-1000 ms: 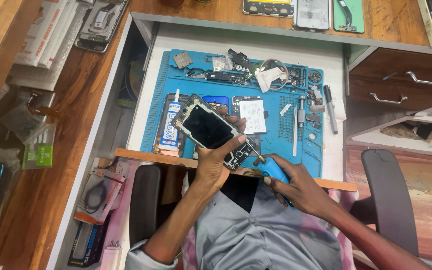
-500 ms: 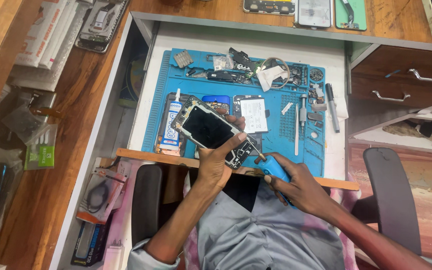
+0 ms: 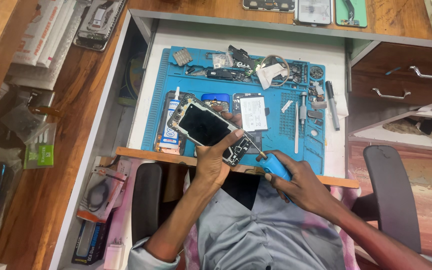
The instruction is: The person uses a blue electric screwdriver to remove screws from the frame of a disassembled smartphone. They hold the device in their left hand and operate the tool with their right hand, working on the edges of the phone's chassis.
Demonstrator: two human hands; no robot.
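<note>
Head view looks down on two hands at work over a blue mat (image 3: 281,131). Left hand (image 3: 215,161) grips an opened phone (image 3: 210,130), fingers curled round its near edge, holding it tilted above the mat's near left part. Right hand (image 3: 296,181) is closed round the blue handle of a screwdriver (image 3: 272,163), whose thin shaft points left with its tip at the phone's near right corner, where bare circuitry shows.

As I judge it, the tip could slip off a small screw and scratch the exposed board, since the phone is held in the air and not braced on the mat. A loosened screw could also drop off the near wooden edge (image 3: 156,156) into the lap below.

Counted: one phone in hand, one screwdriver in hand. On the mat lie one glue tube (image 3: 169,131) to the left, one white battery (image 3: 254,113), one spare driver (image 3: 302,106) and one dark pen (image 3: 332,104) to the right. Far off, three phone parts (image 3: 314,7) rest on the wooden desk.
</note>
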